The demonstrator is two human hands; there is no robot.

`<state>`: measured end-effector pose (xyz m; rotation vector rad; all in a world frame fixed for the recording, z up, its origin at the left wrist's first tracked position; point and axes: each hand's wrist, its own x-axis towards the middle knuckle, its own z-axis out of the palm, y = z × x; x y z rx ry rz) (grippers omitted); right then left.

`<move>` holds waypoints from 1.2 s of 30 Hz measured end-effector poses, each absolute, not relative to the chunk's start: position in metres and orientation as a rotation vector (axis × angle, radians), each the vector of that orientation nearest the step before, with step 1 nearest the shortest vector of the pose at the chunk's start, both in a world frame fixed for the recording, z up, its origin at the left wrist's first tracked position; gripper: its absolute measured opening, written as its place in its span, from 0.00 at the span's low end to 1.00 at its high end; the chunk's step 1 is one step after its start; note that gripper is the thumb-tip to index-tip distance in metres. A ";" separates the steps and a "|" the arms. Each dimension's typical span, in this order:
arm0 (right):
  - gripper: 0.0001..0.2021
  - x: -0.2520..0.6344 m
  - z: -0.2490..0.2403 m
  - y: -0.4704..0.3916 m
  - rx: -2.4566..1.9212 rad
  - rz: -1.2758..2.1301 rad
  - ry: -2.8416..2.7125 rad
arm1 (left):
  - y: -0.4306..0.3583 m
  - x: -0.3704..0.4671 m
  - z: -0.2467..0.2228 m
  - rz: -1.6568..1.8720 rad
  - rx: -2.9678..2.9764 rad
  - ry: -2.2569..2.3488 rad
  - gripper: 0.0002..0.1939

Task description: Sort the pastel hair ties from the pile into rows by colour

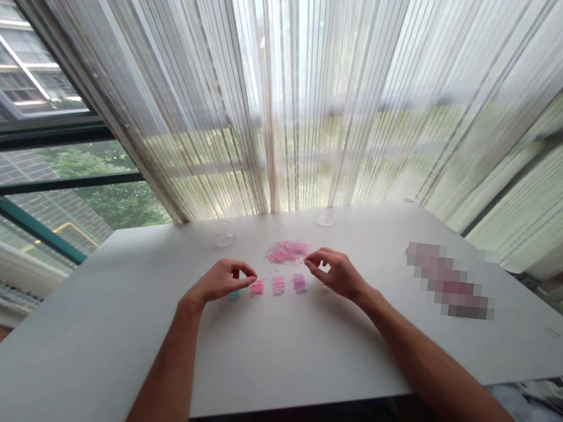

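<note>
A loose pile of thin pink, mixed-colour pieces (288,252) lies on the white table (267,350). Nearer me, small sorted groups form a row: a teal group (233,294) partly under my left hand, a bright pink group (257,288), a pale pink group (278,285) and a purple group (299,283). My left hand (224,280) is pinched closed just beside the bright pink group. My right hand (334,272) pinches thumb and finger together at the pile's right edge. Anything between the fingertips of either hand is too small to make out.
A clear round container (225,235) stands behind the pile to the left, and a clear shallow dish or lid (325,220) lies near the far edge. A blurred-out reddish object (450,282) lies at the right. Striped sheer curtains (299,139) hang behind the table.
</note>
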<state>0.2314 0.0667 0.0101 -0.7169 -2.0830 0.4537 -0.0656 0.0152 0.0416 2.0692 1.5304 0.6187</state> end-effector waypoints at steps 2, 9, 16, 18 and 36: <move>0.08 0.231 0.009 0.067 -0.721 0.459 -2.091 | 0.014 -0.069 0.042 0.546 2.042 1.515 0.15; 0.08 0.230 0.008 0.066 -0.724 0.459 -2.125 | 0.012 -0.072 0.041 0.457 2.053 1.539 0.10; 0.08 0.231 0.008 0.068 -0.731 0.456 -2.127 | 0.010 -0.068 0.042 0.410 2.042 1.522 0.10; 0.08 0.231 0.008 0.068 -0.738 0.458 -2.126 | 0.010 -0.068 0.041 0.388 2.026 1.521 0.11; 0.09 0.253 -0.011 0.105 -1.101 0.484 -1.898 | 0.021 -0.059 0.032 0.691 2.144 1.623 0.18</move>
